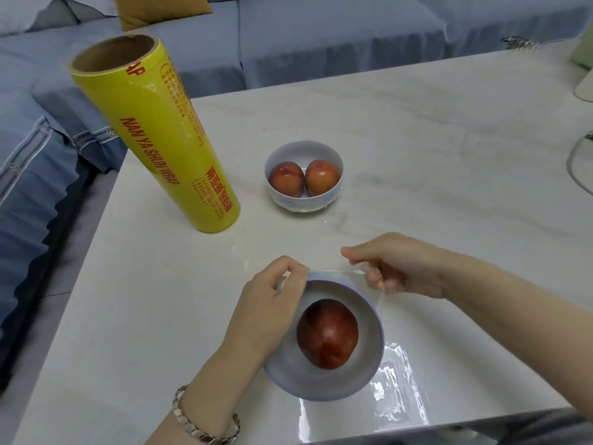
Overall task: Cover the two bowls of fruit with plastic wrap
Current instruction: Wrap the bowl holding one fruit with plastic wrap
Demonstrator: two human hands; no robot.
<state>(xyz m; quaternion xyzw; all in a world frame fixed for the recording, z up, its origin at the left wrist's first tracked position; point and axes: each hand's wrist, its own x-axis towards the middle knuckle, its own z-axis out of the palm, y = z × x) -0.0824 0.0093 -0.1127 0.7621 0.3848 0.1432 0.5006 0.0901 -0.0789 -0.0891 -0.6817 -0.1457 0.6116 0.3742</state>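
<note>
Left hand (272, 303): rests on near bowl (324, 377), fingers pinched on the plastic wrap (337, 272) at its far rim.
Right hand (401, 268): fingers pinched on the wrap, pulling it tight.
Bowls: two on the counter (433, 139).
Fruit: one near, two far.
Roll (157, 130): one, standing.

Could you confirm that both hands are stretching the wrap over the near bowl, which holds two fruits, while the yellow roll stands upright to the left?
Not quite: the head view shows the near bowl holds one fruit; the far bowl holds the two. The left hand and right hand do stretch wrap over it, with the yellow roll upright on the left.
</note>
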